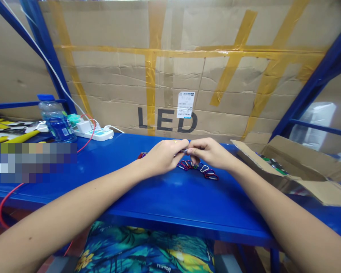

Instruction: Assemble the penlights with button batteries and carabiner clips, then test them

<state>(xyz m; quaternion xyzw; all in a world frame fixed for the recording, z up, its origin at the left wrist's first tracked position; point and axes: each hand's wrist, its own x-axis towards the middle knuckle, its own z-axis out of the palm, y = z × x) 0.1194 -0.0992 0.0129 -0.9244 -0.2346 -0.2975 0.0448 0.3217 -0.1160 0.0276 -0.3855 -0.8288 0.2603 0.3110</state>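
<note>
Evidently, both hands are closed on one small metal piece (184,151) at the centre of the frame: the left hand (167,156) grips it from the left, while the right hand (207,152) pinches its right end between thumb and fingers. Its size suggests something light, stiff and hard to break, though its smooth shine could let it slip, so a fingertip pinch near the ends looks the best hold. Its long axis runs roughly sideways across the frame, rising slightly toward the right; fingers cover much of it, so I cannot tell which end is the front. Just below, a curved row of carabiners (190,164) lies on the blue surface (176,204), fanned from centre toward lower right.
</note>
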